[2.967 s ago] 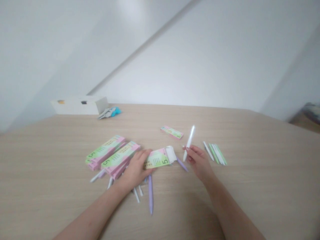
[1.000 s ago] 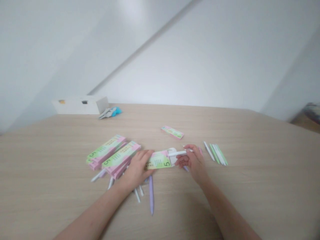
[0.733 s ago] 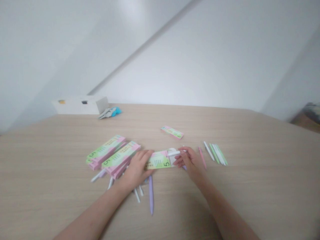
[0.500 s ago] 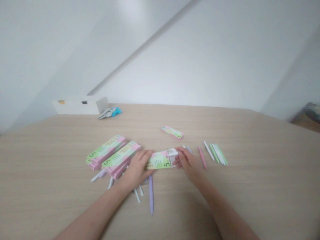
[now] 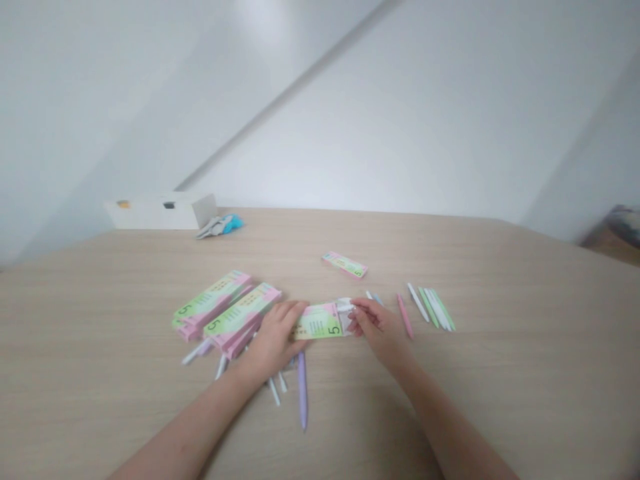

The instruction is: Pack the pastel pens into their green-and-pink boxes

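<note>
My left hand [image 5: 280, 331] is closed around a flat pink and green pen box [image 5: 319, 321] marked 5, keeping it level just above or on the table. The box's right end is open, with a pale flap [image 5: 344, 305] sticking out. At that end is my right hand [image 5: 375, 327], its fingers drawn together at the opening; what they pinch is hidden. A purple pen [image 5: 303, 393] lies just below the box. Left of my left hand are stacked pen boxes [image 5: 243, 317] of the same kind, and several pale pens [image 5: 275, 390] stick out from under that hand.
To the right lie a pink pen [image 5: 405, 317] and a row of white and green pens [image 5: 433, 308]. Another pen box [image 5: 345, 264] lies farther back. A white carton [image 5: 155, 212] and grey-and-blue gloves [image 5: 220, 226] are at the back left, by the wall.
The white pen that showed between my right fingers and the box's open end is no longer visible there. My left hand and the box have barely moved.
</note>
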Available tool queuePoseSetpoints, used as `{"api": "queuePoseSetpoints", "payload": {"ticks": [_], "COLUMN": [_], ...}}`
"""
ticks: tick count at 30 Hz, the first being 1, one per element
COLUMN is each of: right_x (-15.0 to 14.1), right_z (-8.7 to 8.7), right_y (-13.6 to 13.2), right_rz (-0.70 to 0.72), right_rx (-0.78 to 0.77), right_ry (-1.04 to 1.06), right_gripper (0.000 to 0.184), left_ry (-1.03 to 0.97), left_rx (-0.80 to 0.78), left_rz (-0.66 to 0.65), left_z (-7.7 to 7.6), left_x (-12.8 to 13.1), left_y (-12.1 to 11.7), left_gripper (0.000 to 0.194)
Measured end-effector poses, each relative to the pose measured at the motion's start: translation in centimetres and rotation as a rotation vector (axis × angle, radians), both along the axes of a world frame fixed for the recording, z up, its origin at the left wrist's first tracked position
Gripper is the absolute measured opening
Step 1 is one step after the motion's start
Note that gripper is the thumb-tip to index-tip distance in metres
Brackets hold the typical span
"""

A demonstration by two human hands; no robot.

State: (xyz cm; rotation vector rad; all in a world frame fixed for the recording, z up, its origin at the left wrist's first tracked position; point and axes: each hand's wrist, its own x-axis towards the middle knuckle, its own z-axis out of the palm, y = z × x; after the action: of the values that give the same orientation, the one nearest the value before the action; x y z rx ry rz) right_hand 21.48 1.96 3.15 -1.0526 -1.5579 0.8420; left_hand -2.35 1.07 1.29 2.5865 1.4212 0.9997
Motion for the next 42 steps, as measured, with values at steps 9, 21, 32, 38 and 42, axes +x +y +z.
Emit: {"api": "queuePoseSetpoints", "payload": {"ticks": [9,21,32,38,42], "right_x": [0.1,1.2,5.6,5.3,5.3], "right_z": [-0.3,0.7,-1.3,-2.0,-1.9], "right_y": [0.2,0.5,3.7,3.6,3.5], "right_rz": [-0.005,-0.252,-0.476,-0.43,-0.4], "right_rx": [0.022,0.021,-0.017,-0.121,-0.143], "right_ry": [-0.182,-0.06,-0.916,-1.062,-1.099], "right_gripper": [0.026,0.028,0.026,0.027,0.026], "left_ry": [0.049,0.035,-0.002,0.005,0.004], "left_rx": [0.023,0.008,0.019,0.007,0.004], "left_rz": [-0.014,-0.004,-0.007,0.002,-0.002], "left_z": [-0.3,-0.3,-0.2,-0.1,0.0], "left_x": [0.0,-0.2,-0.2,-0.1,-0.1], "left_y": [0.0,0.2,0.1,0.2,0.2], "left_gripper": [0.058,0.058,0.058,0.056,0.056]}}
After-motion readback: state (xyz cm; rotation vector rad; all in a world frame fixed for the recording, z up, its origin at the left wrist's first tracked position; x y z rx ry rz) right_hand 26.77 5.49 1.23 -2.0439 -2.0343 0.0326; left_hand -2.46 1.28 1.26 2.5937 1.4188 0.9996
